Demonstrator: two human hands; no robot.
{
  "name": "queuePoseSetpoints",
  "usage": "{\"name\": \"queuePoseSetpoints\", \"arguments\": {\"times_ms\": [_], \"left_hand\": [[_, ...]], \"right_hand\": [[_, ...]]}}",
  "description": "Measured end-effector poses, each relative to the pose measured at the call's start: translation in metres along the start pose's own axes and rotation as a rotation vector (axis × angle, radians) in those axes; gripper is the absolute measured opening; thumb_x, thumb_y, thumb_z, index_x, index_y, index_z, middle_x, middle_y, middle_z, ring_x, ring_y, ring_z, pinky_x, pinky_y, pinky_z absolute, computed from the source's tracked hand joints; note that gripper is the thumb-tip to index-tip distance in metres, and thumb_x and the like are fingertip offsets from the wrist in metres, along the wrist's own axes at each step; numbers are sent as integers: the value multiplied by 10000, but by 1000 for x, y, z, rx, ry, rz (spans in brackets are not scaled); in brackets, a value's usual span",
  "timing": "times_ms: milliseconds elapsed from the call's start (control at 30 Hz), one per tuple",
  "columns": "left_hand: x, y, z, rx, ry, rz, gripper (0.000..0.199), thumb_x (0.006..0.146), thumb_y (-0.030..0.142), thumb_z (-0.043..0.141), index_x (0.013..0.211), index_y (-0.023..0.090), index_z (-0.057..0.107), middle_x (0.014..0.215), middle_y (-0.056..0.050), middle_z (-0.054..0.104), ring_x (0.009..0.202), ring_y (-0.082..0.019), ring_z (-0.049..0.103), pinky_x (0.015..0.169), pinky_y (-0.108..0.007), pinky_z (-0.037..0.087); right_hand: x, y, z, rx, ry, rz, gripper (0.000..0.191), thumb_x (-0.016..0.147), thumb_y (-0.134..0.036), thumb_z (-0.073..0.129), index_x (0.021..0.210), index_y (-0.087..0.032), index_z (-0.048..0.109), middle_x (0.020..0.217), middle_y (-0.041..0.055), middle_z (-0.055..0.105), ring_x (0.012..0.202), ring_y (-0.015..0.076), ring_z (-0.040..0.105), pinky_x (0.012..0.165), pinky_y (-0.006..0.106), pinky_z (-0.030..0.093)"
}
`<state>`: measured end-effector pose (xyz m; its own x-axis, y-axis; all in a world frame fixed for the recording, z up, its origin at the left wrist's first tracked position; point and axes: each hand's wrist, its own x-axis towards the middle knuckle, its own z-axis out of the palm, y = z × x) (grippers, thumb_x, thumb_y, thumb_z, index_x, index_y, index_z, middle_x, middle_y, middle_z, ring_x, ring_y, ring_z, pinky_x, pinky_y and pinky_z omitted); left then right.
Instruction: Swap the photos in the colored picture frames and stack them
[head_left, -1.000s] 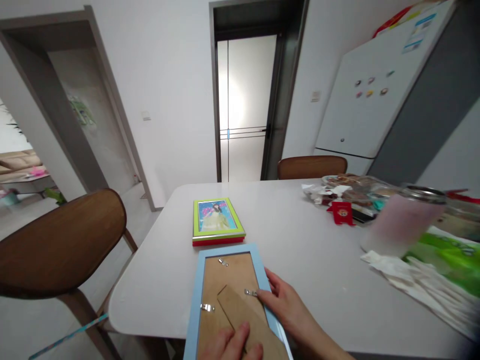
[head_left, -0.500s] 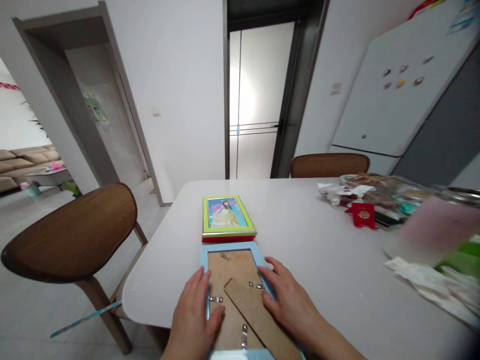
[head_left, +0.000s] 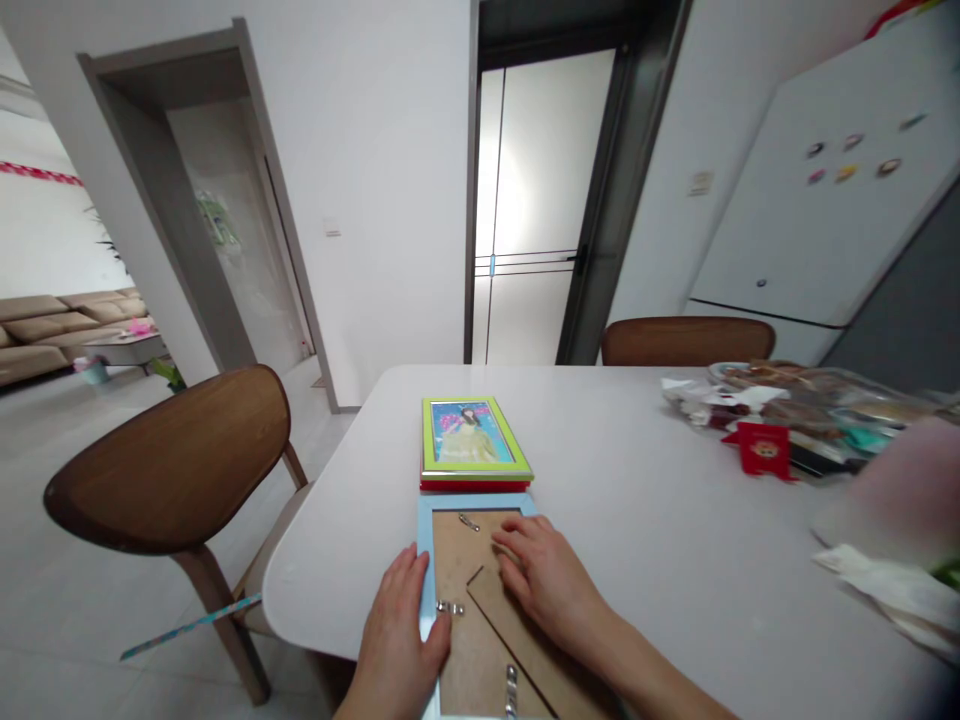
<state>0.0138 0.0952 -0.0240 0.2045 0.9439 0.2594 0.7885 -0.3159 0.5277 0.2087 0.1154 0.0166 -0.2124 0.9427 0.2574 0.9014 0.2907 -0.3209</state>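
A light-blue picture frame [head_left: 426,530] lies face down on the white table. Its brown backing board [head_left: 469,665] carries a slanted support leg [head_left: 499,610] and small metal clips, one at the top [head_left: 469,522], one at the left [head_left: 450,608] and one near the bottom [head_left: 511,690]. My left hand [head_left: 397,630] holds the frame's left side, fingers along the edge and thumb over the board. Above the backing's upper right, my right hand [head_left: 551,580] has bent, slightly parted fingers; the right-hand clip is hidden beneath it. Beyond lies a green picture frame [head_left: 476,440] stacked on a red one [head_left: 476,486].
At the table's right are a red packet [head_left: 765,450], plastic-wrapped items [head_left: 817,390], a blurred pinkish container [head_left: 900,490] and white tissue [head_left: 885,585]. Wooden chairs stand at the left [head_left: 172,460] and far side [head_left: 686,340]. The table's left edge is close by.
My right hand has moved from the frame's right edge inward over the backing board, covering the right-hand clip. My left hand stays at the left edge. The view has shifted slightly.
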Motion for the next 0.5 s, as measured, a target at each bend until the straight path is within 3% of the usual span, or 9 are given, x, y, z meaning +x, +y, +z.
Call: {"name": "queuePoseSetpoints", "arguments": {"times_ms": [233, 400, 500], "left_hand": [[-1, 1, 0, 6, 10, 15, 490, 696, 186, 435, 1173, 76, 427, 1245, -145, 435, 1164, -218, 372, 978, -387, 307], [-1, 5, -3, 15, 13, 12, 487, 696, 178, 425, 1174, 85, 425, 1247, -137, 433, 1166, -216, 367, 977, -391, 307], [0, 7, -4, 29, -8, 6, 495, 692, 172, 420, 1179, 82, 418, 1248, -138, 433, 1169, -221, 362, 977, -399, 306]], "right_hand": [[30, -12, 26, -53, 6, -3, 285, 750, -193, 421, 979, -205, 591, 930, 76, 554, 868, 202, 451, 730, 299, 341], [21, -15, 21, 0, 12, -2, 316, 753, -228, 439, 1046, -196, 551, 983, 82, 544, 907, 204, 445, 771, 318, 328], [7, -25, 14, 126, -5, -78, 355, 709, -262, 515, 1057, -198, 539, 1056, 77, 517, 977, 208, 426, 830, 334, 305]]}}
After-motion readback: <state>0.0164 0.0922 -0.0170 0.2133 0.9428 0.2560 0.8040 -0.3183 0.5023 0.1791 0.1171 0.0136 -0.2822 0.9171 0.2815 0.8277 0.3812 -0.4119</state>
